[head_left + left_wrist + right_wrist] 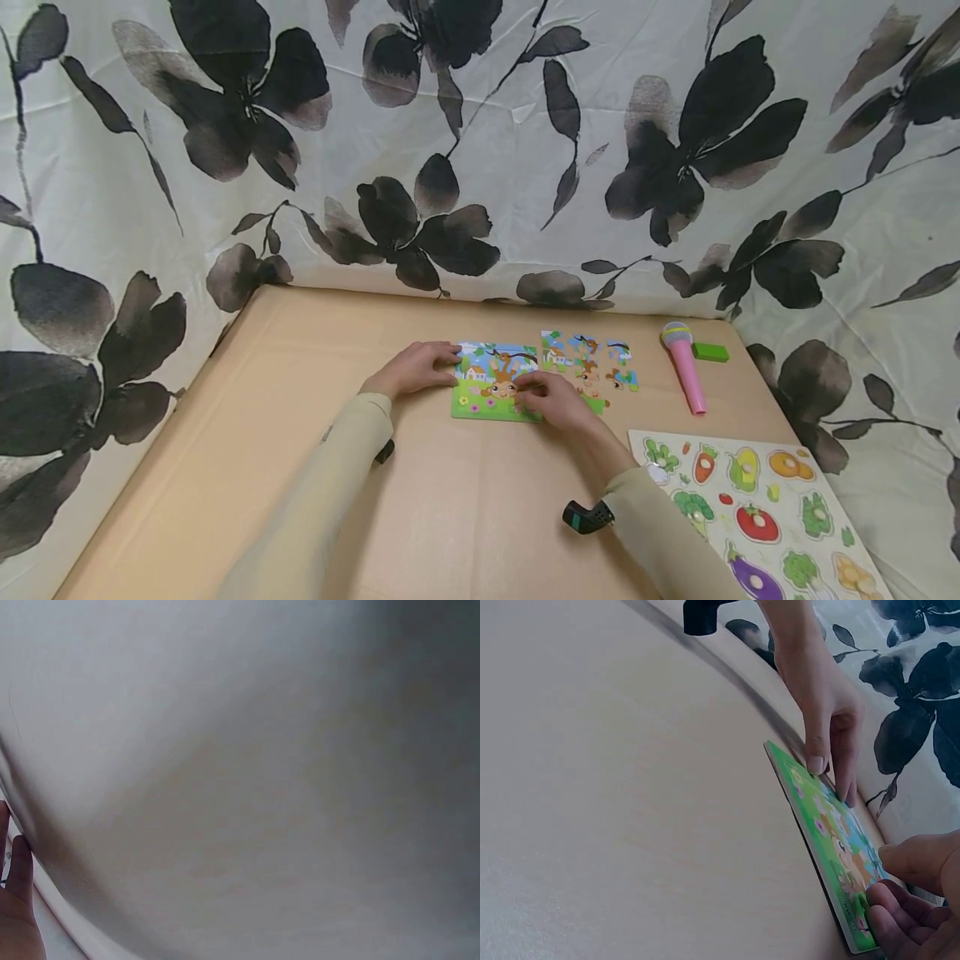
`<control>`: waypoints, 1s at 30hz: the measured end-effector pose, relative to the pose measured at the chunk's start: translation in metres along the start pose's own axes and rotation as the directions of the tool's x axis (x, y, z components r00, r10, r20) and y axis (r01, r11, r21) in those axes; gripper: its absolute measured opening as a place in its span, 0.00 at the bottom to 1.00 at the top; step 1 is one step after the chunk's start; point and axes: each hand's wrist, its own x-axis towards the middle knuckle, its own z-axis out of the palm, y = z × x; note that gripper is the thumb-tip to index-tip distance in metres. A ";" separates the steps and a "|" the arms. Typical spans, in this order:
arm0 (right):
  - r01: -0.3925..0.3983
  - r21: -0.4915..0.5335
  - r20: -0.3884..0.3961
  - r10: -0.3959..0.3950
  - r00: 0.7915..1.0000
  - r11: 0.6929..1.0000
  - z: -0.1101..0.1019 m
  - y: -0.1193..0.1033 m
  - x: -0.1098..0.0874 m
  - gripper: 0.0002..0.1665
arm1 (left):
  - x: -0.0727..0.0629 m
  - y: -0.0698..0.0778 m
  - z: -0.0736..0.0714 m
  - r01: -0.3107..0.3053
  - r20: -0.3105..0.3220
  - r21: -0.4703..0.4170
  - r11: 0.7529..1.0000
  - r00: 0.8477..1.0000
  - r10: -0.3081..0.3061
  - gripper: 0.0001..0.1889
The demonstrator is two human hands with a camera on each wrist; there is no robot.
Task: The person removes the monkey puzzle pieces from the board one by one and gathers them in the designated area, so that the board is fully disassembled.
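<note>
A jigsaw board (480,407) with a cartoon animal in a green meadow lies flat on the table. My left hand (417,367) rests at its left edge; in the right wrist view the left thumb (817,764) and fingers touch the rim. Above the board's right part, my right hand (558,402) pinches what looks like a small puzzle piece, mostly hidden by the fingertips. The right wrist view shows the right thumb (907,859) over the curled fingers at the board's near corner. Several loose puzzle pieces (555,354) lie right of the board.
A pink toy microphone (686,375) and a green block (711,352) lie right of the pieces. Nearer, a vegetable picture sheet (795,492) covers the table's right front. Floral cloth (517,158) hangs behind the table (457,517). A black wrist device (587,517) sits by the right sleeve.
</note>
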 end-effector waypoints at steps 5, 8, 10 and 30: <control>0.001 -0.009 -0.011 -0.001 1.000 1.000 0.003 0.002 0.001 0.17 | 0.000 -0.001 0.001 -0.002 -0.002 0.000 1.000 1.000 0.002 0.27; 0.008 -0.019 -0.025 -0.009 1.000 1.000 0.006 0.004 0.002 0.17 | 0.000 -0.001 0.001 -0.001 -0.001 0.000 1.000 1.000 0.001 0.27; 0.017 -0.027 -0.033 -0.018 0.999 0.999 0.007 0.003 0.002 0.17 | 0.000 -0.001 0.001 0.000 0.000 0.001 1.000 1.000 0.000 0.27; -0.010 -0.058 -0.087 0.004 0.996 0.998 0.006 0.002 0.001 0.15 | -0.002 0.001 -0.001 -0.007 -0.002 0.002 1.000 1.000 0.007 0.27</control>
